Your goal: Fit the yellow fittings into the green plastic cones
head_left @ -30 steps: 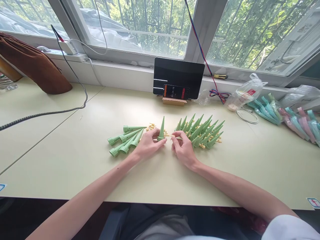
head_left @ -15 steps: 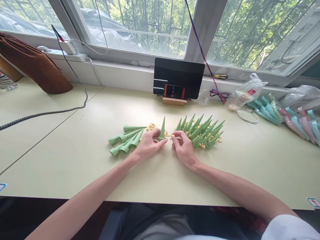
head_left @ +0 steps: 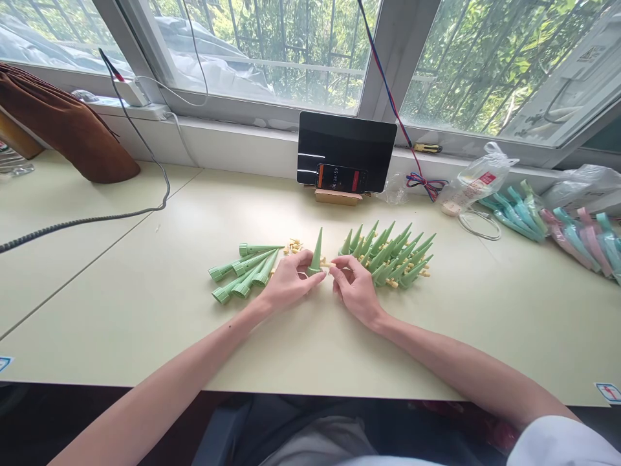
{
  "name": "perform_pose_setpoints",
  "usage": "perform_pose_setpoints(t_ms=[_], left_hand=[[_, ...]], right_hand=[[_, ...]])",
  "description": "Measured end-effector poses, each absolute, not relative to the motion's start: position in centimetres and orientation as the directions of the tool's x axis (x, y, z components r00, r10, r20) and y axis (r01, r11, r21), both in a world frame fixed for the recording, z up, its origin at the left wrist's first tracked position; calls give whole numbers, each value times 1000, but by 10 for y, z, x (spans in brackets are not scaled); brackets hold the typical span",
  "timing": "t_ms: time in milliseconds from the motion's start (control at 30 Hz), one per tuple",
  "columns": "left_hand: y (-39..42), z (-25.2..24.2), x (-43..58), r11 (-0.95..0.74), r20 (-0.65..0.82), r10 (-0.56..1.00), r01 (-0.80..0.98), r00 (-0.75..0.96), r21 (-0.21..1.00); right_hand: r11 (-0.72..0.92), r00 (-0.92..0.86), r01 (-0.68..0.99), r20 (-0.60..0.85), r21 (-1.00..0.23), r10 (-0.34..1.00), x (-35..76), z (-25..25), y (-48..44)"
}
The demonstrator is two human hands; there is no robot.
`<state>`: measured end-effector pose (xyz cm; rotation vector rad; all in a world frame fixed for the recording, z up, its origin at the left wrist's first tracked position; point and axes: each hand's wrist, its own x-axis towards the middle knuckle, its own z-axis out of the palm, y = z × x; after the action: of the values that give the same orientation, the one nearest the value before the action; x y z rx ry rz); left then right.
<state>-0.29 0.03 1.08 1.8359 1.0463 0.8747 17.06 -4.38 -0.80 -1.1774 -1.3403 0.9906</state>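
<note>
My left hand (head_left: 294,277) is closed round the base of a green plastic spike (head_left: 317,251), which points upward. A small yellow plastic piece (head_left: 326,264) sticks out from the spike's right side. Thumb and fingers of my right hand (head_left: 355,288) pinch the outer end of that yellow piece. Left of my left hand lie several green spikes (head_left: 242,268) with wide hollow ends. Behind that hand is a little heap of yellow pieces (head_left: 293,246). To the right of my right hand stand several green spikes fitted with yellow pieces (head_left: 395,252), in close rows.
A phone (head_left: 341,178) leans on a black tablet (head_left: 347,145) at the back. A dark cable (head_left: 97,219) crosses the table's left side. Plastic bags (head_left: 478,181) and wrapped pastel items (head_left: 577,236) lie at the right. A brown bag (head_left: 72,129) rests at the far left.
Both hands stay almost in place. The spike tilts slightly to the right, and my right hand has shifted a touch to the left, nearer the spike.
</note>
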Motion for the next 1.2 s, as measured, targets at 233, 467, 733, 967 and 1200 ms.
perform_pose_setpoints(t_ms=[233, 467, 733, 967, 1200], left_hand=[[-1, 12, -2, -318, 173, 899, 331, 402, 889], [0, 11, -3, -315, 164, 894, 325, 416, 892], [1, 10, -4, -334, 171, 888, 344, 426, 877], [3, 6, -4, -347, 161, 881, 376, 445, 859], [3, 7, -4, -352, 164, 879, 379, 447, 856]], right_hand=[[181, 16, 116, 184, -977, 983, 171, -8, -44], [172, -1, 136, 174, -976, 985, 172, -8, -43], [178, -7, 130, 178, -975, 984, 171, -8, -43], [194, -26, 130, 193, -972, 981, 170, -11, -42], [192, -31, 134, 190, -972, 981, 171, -11, -41]])
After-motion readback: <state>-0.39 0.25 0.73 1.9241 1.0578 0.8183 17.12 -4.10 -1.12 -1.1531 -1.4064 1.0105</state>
